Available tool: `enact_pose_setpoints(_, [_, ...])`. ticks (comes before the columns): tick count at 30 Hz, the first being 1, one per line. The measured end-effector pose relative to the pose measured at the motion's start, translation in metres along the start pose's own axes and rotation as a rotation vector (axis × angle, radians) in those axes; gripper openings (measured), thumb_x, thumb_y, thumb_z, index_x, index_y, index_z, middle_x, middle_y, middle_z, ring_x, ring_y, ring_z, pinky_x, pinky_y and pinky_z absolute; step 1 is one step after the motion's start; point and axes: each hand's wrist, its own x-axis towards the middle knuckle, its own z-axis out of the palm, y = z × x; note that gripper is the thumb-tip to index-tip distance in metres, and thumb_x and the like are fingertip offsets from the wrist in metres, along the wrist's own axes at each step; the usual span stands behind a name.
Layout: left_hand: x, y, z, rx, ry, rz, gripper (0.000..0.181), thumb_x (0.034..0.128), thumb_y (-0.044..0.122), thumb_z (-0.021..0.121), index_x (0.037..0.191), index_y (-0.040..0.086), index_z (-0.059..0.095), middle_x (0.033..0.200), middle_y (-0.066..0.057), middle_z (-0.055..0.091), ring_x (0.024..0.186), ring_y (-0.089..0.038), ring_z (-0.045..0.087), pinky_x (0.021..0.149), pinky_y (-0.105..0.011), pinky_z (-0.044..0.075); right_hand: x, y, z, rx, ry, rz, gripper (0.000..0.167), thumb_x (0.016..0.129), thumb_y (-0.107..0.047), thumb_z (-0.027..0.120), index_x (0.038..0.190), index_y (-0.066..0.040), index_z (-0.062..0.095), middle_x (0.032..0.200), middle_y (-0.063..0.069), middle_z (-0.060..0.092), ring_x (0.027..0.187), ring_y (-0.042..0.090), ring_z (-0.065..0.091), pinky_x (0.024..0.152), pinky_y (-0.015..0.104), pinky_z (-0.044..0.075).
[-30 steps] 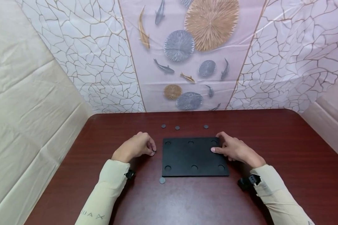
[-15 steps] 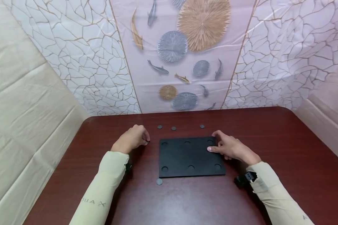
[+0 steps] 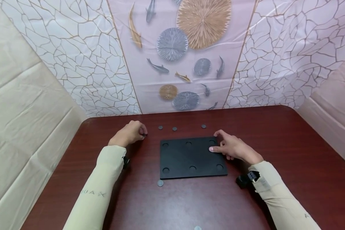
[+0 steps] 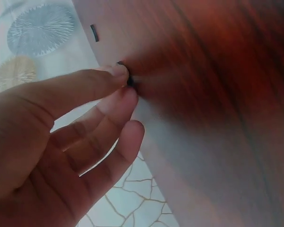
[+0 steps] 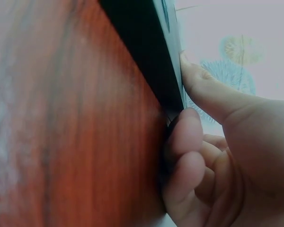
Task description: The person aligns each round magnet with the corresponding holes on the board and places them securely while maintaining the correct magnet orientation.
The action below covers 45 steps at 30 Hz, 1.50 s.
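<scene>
Dark disc [image 4: 130, 81]: pinched in left hand [image 3: 128, 131], carried over past second toward far edge of worktop [image 3: 276, 134], away from black board [image 3: 189, 156]; setting-aside judged underway. Board: held near its far right corner by right hand [image 3: 236, 148]; six recesses [image 3: 165, 170] unfilled.

Free gap between left hand [image 3: 128, 133] and black board [image 3: 187, 158], far right corner obstructed (by right hand [image 3: 235, 148])

The reddish-brown, wood-grained worktop [image 3: 166, 204] looks smooth and glossy towards its near edge. The black rectangular plastic-looking board [image 3: 189, 157] is smooth and matt. Past the far edge, the patterned white sheet [image 3: 187, 67] shines faintly; creased cream cloth [image 3: 26, 134] beyond the left edge looks matt.
</scene>
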Motion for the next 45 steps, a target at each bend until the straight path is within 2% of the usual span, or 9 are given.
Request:
enact_pose_setpoints(6, [-0.017,0.013,-0.003,-0.013,0.026,0.029,0.028,0.0961,0.013,0.079,0.124,0.009,0.075,0.117,-0.008,0.072,0.111,-0.025,0.068,0.096,-0.047,0.057,0.001,0.002,0.002,0.041,-0.005,-0.002,0.071,0.097,-0.043,0.079,0.148,-0.011,0.041,0.067,0.006,0.057,0.051,0.019,0.057,0.05,0.037,0.052])
enact_pose_setpoints(12, [-0.045,0.032,-0.007,-0.086,0.004,0.133,0.027,0.0945,0.019,0.082,0.12,0.013,0.077,0.099,0.005,0.075,0.093,-0.013,0.071,0.086,-0.038,0.059,0.001,0.003,0.0,0.106,-0.018,0.006,0.069,0.097,-0.036,0.079,0.149,-0.01,0.042,0.066,0.005,0.055,0.05,0.017,0.057,0.047,0.035,0.051])
enact_pose_setpoints(15, [-0.059,0.038,-0.004,-0.111,-0.069,0.188,0.024,0.0927,0.02,0.084,0.115,0.015,0.078,0.09,0.011,0.074,0.084,-0.007,0.07,0.079,-0.033,0.059,0.003,0.003,-0.001,0.115,-0.02,0.003,0.07,0.097,-0.037,0.08,0.149,-0.01,0.042,0.066,0.005,0.055,0.05,0.018,0.057,0.047,0.035,0.051])
enact_pose_setpoints(21, [-0.077,0.046,0.006,-0.257,-0.326,0.344,0.021,0.0905,0.013,0.085,0.111,0.015,0.079,0.088,0.011,0.074,0.082,-0.007,0.072,0.078,-0.027,0.06,0.006,0.002,-0.001,0.112,-0.008,-0.001,0.071,0.095,-0.037,0.081,0.148,-0.011,0.043,0.067,0.005,0.056,0.05,0.017,0.057,0.046,0.033,0.05])
enact_pose_setpoints(23, [-0.08,0.05,0.012,-0.274,-0.376,0.37,0.017,0.09,0.012,0.086,0.106,0.016,0.081,0.088,0.012,0.075,0.081,-0.006,0.072,0.077,-0.027,0.06,0.006,0.002,0.001,0.11,-0.013,0.004,0.071,0.096,-0.038,0.081,0.149,-0.011,0.043,0.067,0.005,0.057,0.05,0.016,0.057,0.046,0.033,0.05])
enact_pose_setpoints(27, [-0.084,0.06,0.025,-0.177,-0.383,0.374,0.01,0.089,0.016,0.087,0.095,0.024,0.083,0.08,0.019,0.073,0.075,-0.001,0.07,0.072,-0.024,0.058,0.006,0.002,0.002,0.097,-0.02,0.019,0.072,0.096,-0.04,0.081,0.149,-0.012,0.042,0.068,0.006,0.058,0.051,0.017,0.058,0.047,0.034,0.051])
enact_pose_setpoints(32, [-0.085,0.07,0.035,-0.033,-0.318,0.413,0.011,0.0883,0.021,0.086,0.088,0.032,0.084,0.075,0.027,0.068,0.069,0.006,0.064,0.068,-0.023,0.054,0.005,0.004,0.0,0.067,-0.002,0.035,0.072,0.095,-0.041,0.08,0.149,-0.013,0.042,0.069,0.006,0.059,0.051,0.017,0.058,0.047,0.034,0.051])
enact_pose_setpoints(41, [-0.097,0.089,0.036,0.188,-0.24,0.459,0.012,0.0863,0.02,0.089,0.084,0.031,0.085,0.083,0.024,0.07,0.076,0.006,0.063,0.072,-0.024,0.055,0.006,0.004,0.001,0.065,-0.007,0.029,0.072,0.095,-0.042,0.08,0.149,-0.012,0.043,0.068,0.005,0.059,0.051,0.018,0.059,0.047,0.034,0.052])
enact_pose_setpoints(45, [-0.105,0.104,0.039,0.316,-0.164,0.567,0.045,0.0849,0.006,0.082,0.055,0.027,0.055,0.063,0.021,0.038,0.062,0.004,0.032,0.056,-0.019,0.032,0.006,0.003,0.002,0.071,-0.002,0.027,0.071,0.095,-0.042,0.08,0.148,-0.013,0.043,0.067,0.005,0.058,0.051,0.018,0.059,0.047,0.034,0.051])
